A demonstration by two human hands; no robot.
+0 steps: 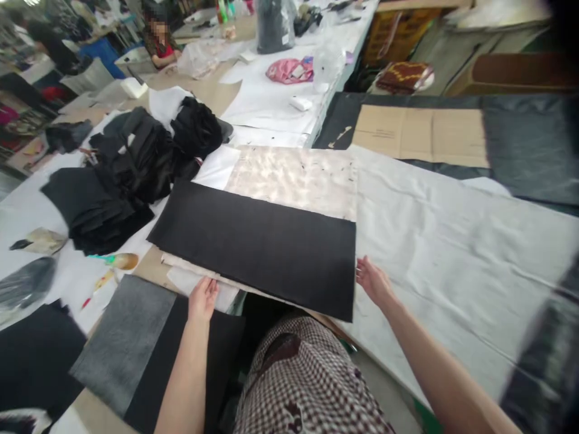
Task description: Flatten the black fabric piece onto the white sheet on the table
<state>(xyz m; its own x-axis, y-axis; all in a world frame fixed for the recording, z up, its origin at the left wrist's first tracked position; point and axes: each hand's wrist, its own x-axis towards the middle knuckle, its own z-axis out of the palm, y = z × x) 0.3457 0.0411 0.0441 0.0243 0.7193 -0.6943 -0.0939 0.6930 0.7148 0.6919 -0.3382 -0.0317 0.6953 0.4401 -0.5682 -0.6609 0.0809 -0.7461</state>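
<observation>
A wide rectangular piece of black sheet material (262,247) lies flat on a pale, stained board (294,178), whose far part shows behind it. My left hand (203,298) is at the near edge of this stack, its fingertips touching the pale layer under the black piece, with nothing visibly gripped. At the right edge of the black piece is my right hand (374,282), fingers stretched out and slightly apart, close against that edge. Below my left arm lies a grey-and-black sheet (129,337), partly covered by the forearm.
Piles of black cut pieces (97,211) stand to the left, near a small brush-like bottle (122,260). White sheeting (452,241) spreads to the right. Behind it lies brown cardboard (420,135). A pink bag (289,70) rests on the far table. Another person (160,45) sits further back.
</observation>
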